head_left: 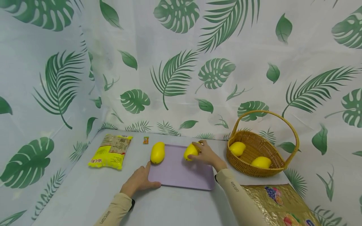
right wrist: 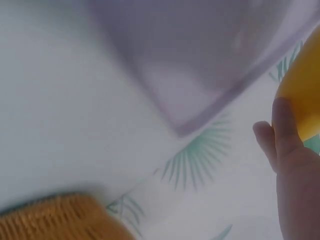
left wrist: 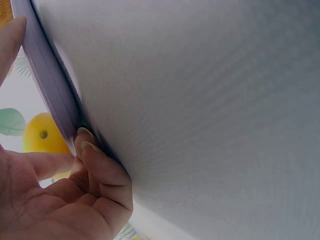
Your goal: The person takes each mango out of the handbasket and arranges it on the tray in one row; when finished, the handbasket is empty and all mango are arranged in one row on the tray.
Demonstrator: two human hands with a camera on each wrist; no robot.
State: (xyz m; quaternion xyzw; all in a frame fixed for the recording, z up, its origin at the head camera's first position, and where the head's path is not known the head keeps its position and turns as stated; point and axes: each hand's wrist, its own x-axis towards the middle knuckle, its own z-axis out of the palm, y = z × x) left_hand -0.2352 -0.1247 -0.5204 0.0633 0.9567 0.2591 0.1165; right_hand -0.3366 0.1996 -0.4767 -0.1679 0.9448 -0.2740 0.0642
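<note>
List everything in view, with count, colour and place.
Tray: 1, lilac, middle of the table
Basket: 1, brown, right of the tray
Loose fruit: 1, yellow, tray's far left corner
Held fruit: 1, yellow, in the right hand
Basket fruits: 2, yellow, inside the basket
Bag: 1, yellow and part clear, far left
Small packet: 1, orange, beyond the tray's left end
Printed item: 1, shiny gold, near right
Table: 1, whitish, under everything
Backdrop: count unclear, white with green leaves, behind and beside the table
Sleeves: 2, beige, near edge
Hands: 2, bare, left touching the tray's near left corner, right holding fruit
</note>
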